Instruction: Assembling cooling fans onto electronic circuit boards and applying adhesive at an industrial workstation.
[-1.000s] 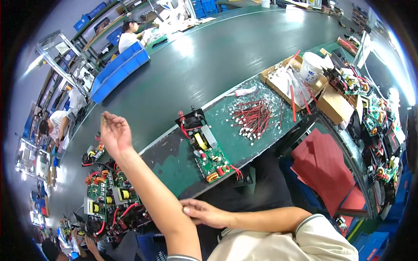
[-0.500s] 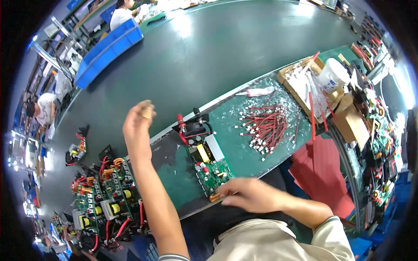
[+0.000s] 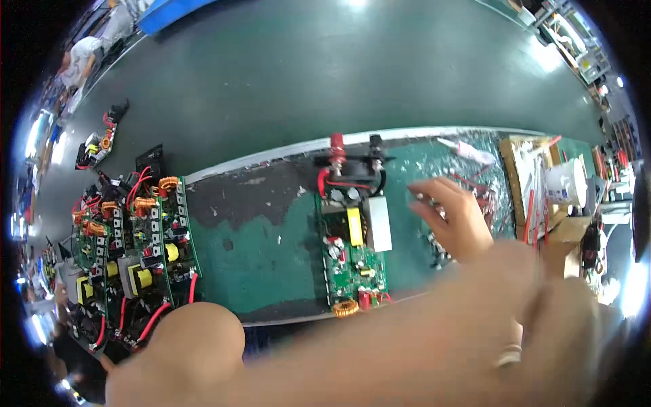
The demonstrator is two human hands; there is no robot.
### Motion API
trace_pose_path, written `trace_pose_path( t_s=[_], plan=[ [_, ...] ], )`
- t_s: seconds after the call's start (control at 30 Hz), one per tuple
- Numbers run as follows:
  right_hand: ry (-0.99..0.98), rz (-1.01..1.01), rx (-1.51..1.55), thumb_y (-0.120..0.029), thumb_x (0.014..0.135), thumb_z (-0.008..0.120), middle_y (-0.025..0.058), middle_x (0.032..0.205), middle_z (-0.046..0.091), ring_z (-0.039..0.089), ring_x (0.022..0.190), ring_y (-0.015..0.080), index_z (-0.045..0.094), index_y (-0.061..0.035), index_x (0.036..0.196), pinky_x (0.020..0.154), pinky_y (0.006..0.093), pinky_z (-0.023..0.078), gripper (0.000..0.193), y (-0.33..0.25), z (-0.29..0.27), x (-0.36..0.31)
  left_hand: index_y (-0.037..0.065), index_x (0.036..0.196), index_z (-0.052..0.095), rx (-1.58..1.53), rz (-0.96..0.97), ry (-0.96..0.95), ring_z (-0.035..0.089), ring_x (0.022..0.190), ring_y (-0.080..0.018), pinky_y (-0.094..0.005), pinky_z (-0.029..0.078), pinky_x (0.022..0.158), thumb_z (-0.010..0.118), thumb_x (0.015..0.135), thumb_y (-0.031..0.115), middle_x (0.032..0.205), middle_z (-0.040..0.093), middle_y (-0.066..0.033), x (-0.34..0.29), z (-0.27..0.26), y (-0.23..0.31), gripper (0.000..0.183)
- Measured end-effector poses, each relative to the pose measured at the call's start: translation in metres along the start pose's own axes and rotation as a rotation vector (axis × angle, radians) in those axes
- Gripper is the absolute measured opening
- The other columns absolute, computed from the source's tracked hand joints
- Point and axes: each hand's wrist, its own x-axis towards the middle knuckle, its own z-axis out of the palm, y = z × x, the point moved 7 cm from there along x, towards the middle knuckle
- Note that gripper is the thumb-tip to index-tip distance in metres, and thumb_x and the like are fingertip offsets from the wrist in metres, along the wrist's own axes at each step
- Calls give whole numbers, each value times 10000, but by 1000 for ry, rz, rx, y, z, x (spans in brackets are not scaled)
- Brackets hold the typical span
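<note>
Over the heap of thin red wires with white connectors (image 3: 483,197), my right hand (image 3: 456,214) hovers with its thumb and fingers apart and bent. I see nothing held between them, and the hand hides much of the heap. A large blurred skin-coloured shape across the lower part appears to be my left hand (image 3: 352,356), very close to the camera; its fingers cannot be made out. To the left of my right hand lies a green circuit board (image 3: 366,271) with a yellow-wrapped part, a grey heatsink, a copper coil and a black end piece bearing red and black terminals.
Several similar boards (image 3: 139,244) stand grouped at the left, with a smaller assembly (image 3: 102,142) beyond. A white tube (image 3: 471,152) lies behind the wires. At right are a cardboard tray (image 3: 519,169) and a white tub (image 3: 566,183). A blue bin (image 3: 173,13) sits at the far left.
My right hand has moved from the board's near end to the red wires. My left hand has left the far side and now looms blurred near the camera. The view has turned and shifted.
</note>
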Motion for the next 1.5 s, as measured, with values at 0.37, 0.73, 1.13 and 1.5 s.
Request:
trace_pose_path(
  t_s=[0.37,0.73,1.13,1.5],
  plan=[
    [73,-33,6,-22,866,689,153,961,657,669,836,316,647,2,1112,727,372,529,251,3,-12,-22,-6,1132,677,-409,-465,724,649,1004,-167,-285,499,896,676,915,43,1095,684,-87,-97,56,-170,222],
    [207,275,326,-82,950,637,63,974,705,654,855,98,661,-1,1146,739,259,508,214,5,53,-55,-21,1255,613,-738,-498,681,618,1022,-128,-281,479,929,671,961,177,1135,662,-64,-101,100,-193,359],
    [453,105,298,-158,875,724,109,948,653,644,772,206,661,-38,1199,685,310,506,351,3,59,-73,-50,1195,646,-812,-521,703,594,1023,-105,-266,443,960,637,984,141,1101,675,-39,-96,106,-196,284],
    [394,17,183,-248,892,706,142,1052,669,678,863,313,656,-30,1198,759,370,540,380,-5,66,-71,-46,1204,634,-762,-481,668,581,947,-80,-234,450,884,631,995,184,1051,671,-23,-94,98,-189,310]
  ],
)
